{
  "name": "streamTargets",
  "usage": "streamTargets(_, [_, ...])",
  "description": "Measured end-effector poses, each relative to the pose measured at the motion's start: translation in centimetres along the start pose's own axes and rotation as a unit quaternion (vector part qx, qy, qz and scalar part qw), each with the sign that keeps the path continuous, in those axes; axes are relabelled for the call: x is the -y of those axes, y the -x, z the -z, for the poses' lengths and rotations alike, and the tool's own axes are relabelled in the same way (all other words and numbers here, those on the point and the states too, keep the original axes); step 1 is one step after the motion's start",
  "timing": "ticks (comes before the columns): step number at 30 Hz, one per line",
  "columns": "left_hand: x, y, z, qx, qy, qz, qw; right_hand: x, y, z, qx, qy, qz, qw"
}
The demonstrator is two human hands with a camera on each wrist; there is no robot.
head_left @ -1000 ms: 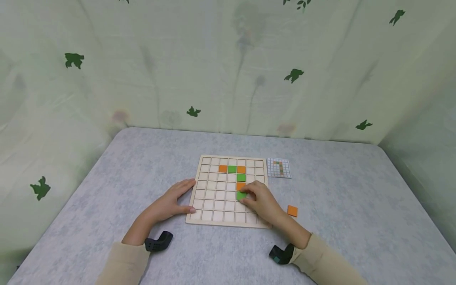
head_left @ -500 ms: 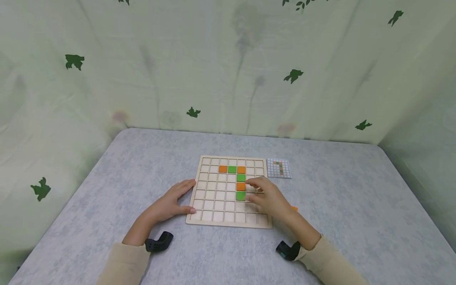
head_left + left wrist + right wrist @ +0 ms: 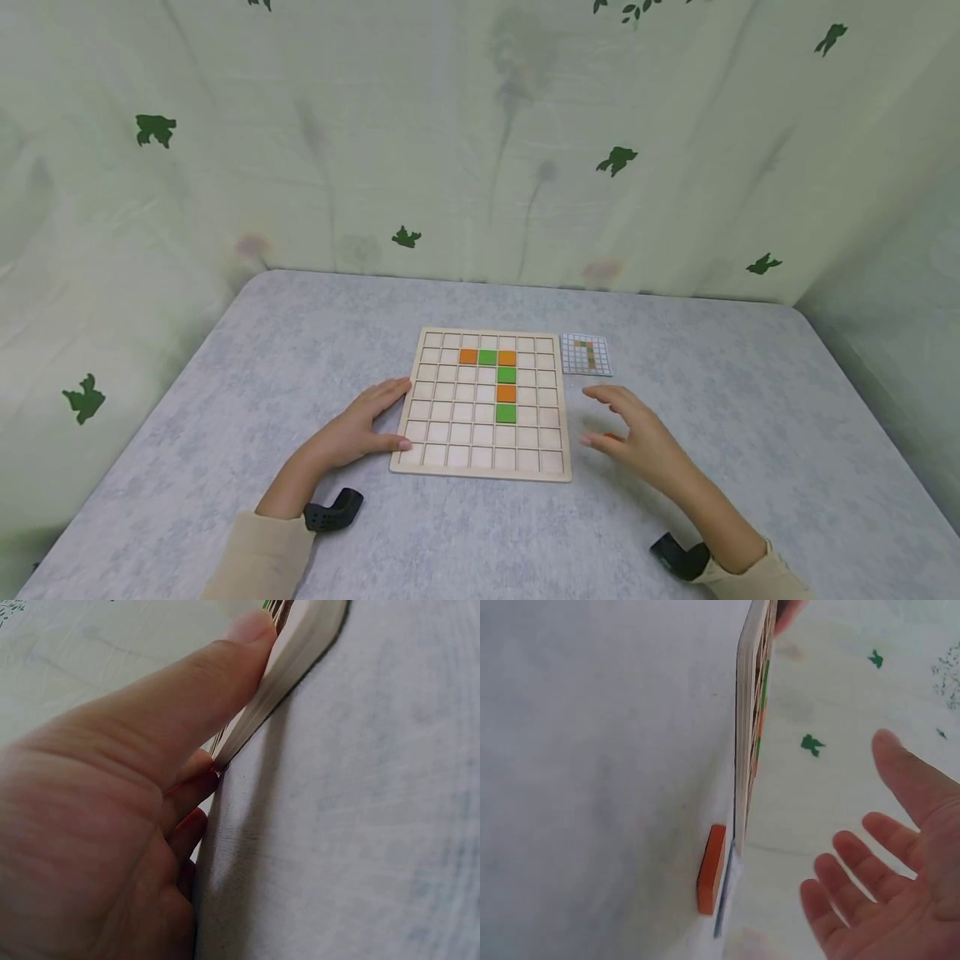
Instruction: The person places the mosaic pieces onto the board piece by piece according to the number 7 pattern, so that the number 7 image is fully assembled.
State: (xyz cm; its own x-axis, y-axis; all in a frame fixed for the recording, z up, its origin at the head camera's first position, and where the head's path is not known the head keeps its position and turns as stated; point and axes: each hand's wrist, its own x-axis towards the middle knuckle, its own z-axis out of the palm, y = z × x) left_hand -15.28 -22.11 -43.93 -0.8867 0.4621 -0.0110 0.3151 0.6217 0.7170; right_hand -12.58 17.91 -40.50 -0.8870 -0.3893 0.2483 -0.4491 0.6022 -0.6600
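Note:
A wooden grid board [image 3: 480, 477] lies on the table with several orange and green tiles in its cells. They form a short row, ending in a column that runs down to a green tile [image 3: 506, 413]. My left hand [image 3: 356, 427] rests at the board's left edge, thumb on the rim and fingers stretched along the side. To the right of the board, my right hand [image 3: 647, 440] hovers with nothing in it, fingers spread and slightly bent. Beneath it, a loose orange tile [image 3: 712, 870] lies on the table, mostly hidden by the hand in the head view.
A small printed card [image 3: 587, 355] with a coloured grid pattern lies by the board's upper right corner. Behind the grey table [image 3: 337, 317] hangs a pale curtain [image 3: 480, 167] with green bird shapes. Each wrist wears a black camera mount.
My right hand has let go of the green tile at the column's bottom and moved right, off the board to above the loose orange tile. My left hand has stayed in place.

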Motion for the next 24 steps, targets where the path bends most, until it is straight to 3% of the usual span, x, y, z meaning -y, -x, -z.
streamTargets(12, [-0.1,0.0,-0.1,0.0,0.004,0.0,1.0,-3.3,2.6,0.5,0.046,0.038,-0.054,0.9967])
streamTargets(17, [0.0,0.0,-0.1,-0.001,0.004,-0.002,1.0,-4.0,2.8,0.4,0.052,0.035,-0.08,0.9948])
streamTargets(24, [0.2,-0.1,-0.2,-0.002,-0.001,0.001,1.0,-4.0,2.6,0.4,0.055,0.035,-0.084,0.9944])
